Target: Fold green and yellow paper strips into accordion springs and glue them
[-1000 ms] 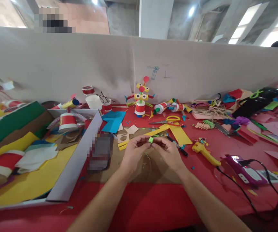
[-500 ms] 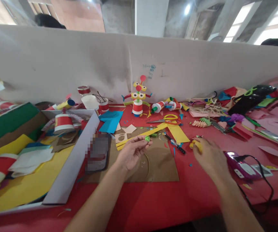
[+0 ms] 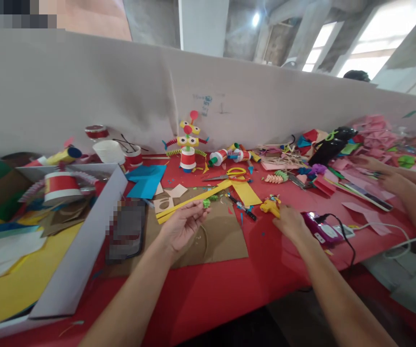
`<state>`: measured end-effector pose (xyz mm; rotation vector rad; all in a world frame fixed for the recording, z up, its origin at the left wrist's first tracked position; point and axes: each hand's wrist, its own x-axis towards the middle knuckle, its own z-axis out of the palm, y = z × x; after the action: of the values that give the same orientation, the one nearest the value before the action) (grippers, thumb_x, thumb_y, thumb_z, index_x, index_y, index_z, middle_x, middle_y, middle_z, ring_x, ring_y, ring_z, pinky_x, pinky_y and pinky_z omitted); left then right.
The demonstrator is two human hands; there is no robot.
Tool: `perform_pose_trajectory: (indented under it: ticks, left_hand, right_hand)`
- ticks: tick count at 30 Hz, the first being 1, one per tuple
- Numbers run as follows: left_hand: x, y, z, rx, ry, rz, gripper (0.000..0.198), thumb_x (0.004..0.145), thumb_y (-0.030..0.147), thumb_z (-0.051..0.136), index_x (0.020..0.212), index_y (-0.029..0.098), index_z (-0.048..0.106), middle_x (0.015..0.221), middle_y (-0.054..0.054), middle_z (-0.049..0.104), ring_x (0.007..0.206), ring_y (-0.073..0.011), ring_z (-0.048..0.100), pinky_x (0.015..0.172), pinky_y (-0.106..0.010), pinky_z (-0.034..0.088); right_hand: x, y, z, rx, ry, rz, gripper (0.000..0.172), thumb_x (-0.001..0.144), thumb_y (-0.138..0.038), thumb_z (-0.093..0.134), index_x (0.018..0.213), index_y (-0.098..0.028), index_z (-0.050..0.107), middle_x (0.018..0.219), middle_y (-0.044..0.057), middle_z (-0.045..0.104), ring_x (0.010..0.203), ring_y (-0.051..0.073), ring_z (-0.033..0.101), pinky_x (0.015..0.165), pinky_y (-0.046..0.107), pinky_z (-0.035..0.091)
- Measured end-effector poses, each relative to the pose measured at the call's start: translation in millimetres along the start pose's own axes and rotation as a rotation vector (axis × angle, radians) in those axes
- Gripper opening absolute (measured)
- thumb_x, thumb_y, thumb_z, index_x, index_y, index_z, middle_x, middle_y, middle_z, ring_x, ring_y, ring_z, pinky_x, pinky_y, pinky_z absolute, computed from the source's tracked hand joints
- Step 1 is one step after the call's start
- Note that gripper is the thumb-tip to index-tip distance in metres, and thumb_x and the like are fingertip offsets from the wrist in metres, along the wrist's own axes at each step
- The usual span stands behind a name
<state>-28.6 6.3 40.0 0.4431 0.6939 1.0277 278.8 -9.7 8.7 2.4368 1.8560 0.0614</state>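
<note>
The left hand (image 3: 179, 226) is positioned over the brown cardboard sheet (image 3: 226, 243), inboard of the near edge of the red tabletop (image 3: 266, 265). Its fingers pinch a green folded paper piece (image 3: 206, 204) at their tips. The right hand (image 3: 290, 223) is located beyond the sheet's right edge; its fingers are closed on the handle of a yellow glue gun (image 3: 270, 207). A purple device (image 3: 319, 232) sits just right of this hand. Yellow paper strips (image 3: 247, 193) cross the sheet's far edge; scissors (image 3: 226, 177) lie beyond. A cup figure (image 3: 188, 157) stands upright near the tabletop's far edge. A white-walled box (image 3: 83, 246) occupies the left end. At the right end, a co-worker's hand (image 3: 392, 184) extends over the tabletop.
</note>
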Motion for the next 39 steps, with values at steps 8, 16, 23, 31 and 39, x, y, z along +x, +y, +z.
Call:
perform_pose_trajectory:
  ticks: [8, 16, 23, 31, 39]
  left_hand:
    - [-2, 1, -2.1, -0.048, -0.015, 0.026, 0.010, 0.077, 0.003, 0.053, 0.076, 0.010, 0.059, 0.072, -0.006, 0.064, 0.065, -0.0086, 0.063, 0.057, -0.013, 0.051]
    - [-1, 1, -3.1, -0.037, -0.037, 0.042, 0.012, 0.076, 0.002, 0.053, 0.078, 0.012, 0.060, 0.071, -0.003, 0.061, 0.067, -0.0090, 0.063, 0.056, -0.014, 0.050]
    - [-3, 1, -1.8, -0.070, -0.048, 0.035, 0.013, 0.076, 0.000, 0.053, 0.078, 0.011, 0.060, 0.072, -0.004, 0.061, 0.066, -0.0083, 0.062, 0.058, -0.014, 0.050]
    - [-4, 1, -0.2, -0.072, -0.073, 0.014, 0.013, 0.075, 0.000, 0.053, 0.076, 0.011, 0.060, 0.071, -0.004, 0.062, 0.067, -0.0086, 0.063, 0.059, -0.013, 0.050]
    - [-7, 2, 2.8, -0.062, -0.036, 0.020, 0.013, 0.074, -0.001, 0.055, 0.074, 0.011, 0.060, 0.068, -0.004, 0.061, 0.067, -0.0090, 0.063, 0.057, -0.012, 0.049]
  right_hand:
    - [-46, -9, -35, 0.683, 0.175, -0.060, 0.020, 0.078, -0.033, 0.048, 0.086, -0.017, 0.056, 0.069, 0.004, 0.057, 0.063, 0.019, 0.055, 0.056, 0.028, 0.041]
    - [-87, -60, -67, 1.343, -0.219, -0.511, 0.049, 0.081, -0.061, 0.039, 0.067, -0.017, 0.056, 0.065, 0.004, 0.056, 0.056, 0.014, 0.049, 0.055, 0.027, 0.041]
    - [-83, -78, -61, 1.362, -0.221, -0.540, 0.044, 0.083, -0.056, 0.040, 0.072, -0.017, 0.057, 0.057, 0.001, 0.052, 0.051, 0.012, 0.047, 0.055, 0.027, 0.041]
    - [-81, -83, -58, 1.379, -0.249, -0.511, 0.043, 0.081, -0.058, 0.041, 0.078, -0.018, 0.055, 0.052, -0.001, 0.048, 0.047, 0.012, 0.045, 0.051, 0.027, 0.040]
    - [-81, -85, -61, 1.354, -0.254, -0.518, 0.046, 0.080, -0.059, 0.041, 0.060, -0.018, 0.050, 0.053, 0.000, 0.046, 0.048, 0.011, 0.043, 0.049, 0.026, 0.038]
